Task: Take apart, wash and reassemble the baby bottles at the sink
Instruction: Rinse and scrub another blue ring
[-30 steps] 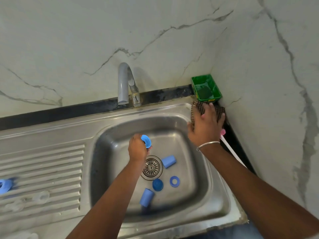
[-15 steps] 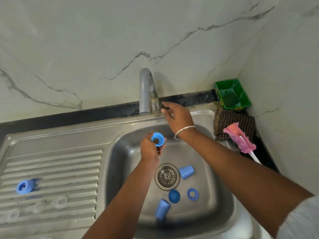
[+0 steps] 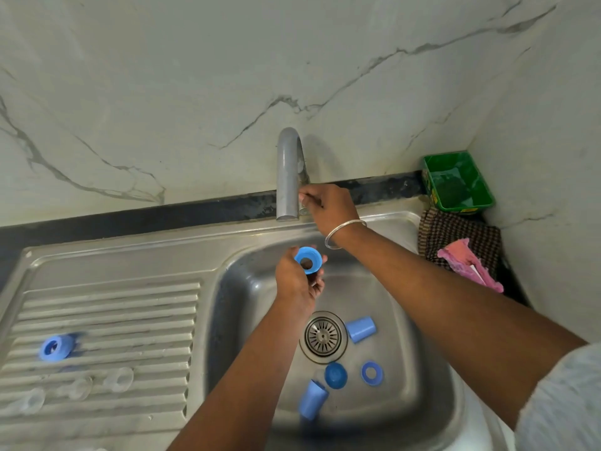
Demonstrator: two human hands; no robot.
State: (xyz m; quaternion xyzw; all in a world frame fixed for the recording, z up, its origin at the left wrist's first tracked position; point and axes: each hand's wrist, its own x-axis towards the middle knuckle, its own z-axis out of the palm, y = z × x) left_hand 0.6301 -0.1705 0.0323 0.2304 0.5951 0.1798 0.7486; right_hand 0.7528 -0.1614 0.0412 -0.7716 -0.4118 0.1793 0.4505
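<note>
Now, from the head view: left hand point(image 3: 297, 279) gripping a blue plastic screw ring point(image 3: 308, 259) by its outer wall, held over the steel sink basin point(image 3: 250, 307), just below the grey curved tap spout point(image 3: 287, 177). Right hand point(image 3: 328, 206) pinching the small tap handle beside the spout. No water seen running. Likely light, rigid, slick once wet; best held across the rim, thumb against fingers. More blue caps and rings lying near the drain strainer point(image 3: 323, 335).

Steel sink point(image 3: 136, 255), blue caps point(image 3: 360, 329) in basin, blue ring point(image 3: 53, 347) on drainboard
</note>
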